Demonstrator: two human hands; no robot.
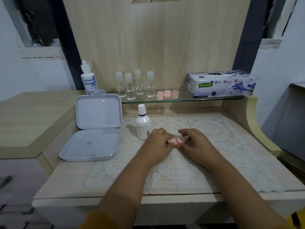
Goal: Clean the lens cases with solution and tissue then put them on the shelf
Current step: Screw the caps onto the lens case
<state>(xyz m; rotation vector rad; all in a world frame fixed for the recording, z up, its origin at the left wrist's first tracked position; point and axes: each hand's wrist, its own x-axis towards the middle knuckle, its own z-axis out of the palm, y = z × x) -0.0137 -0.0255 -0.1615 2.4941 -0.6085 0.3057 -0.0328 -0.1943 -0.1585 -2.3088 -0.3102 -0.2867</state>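
Now pink lens case (175, 141) sits pinched between left hand (159, 142) and right hand (197, 144) (fingertips).

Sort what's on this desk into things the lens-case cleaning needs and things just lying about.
Needed: pink lens case held by left hand and right hand; white solution bottle; purple tissue box; glass shelf.
Lying about: open grey plastic box; four clear small bottles; white lace mat.

I pinch a pink lens case (175, 140) between my left hand (159, 142) and right hand (196, 144) over the lace mat (214, 146), just beside a white bottle (143, 123).
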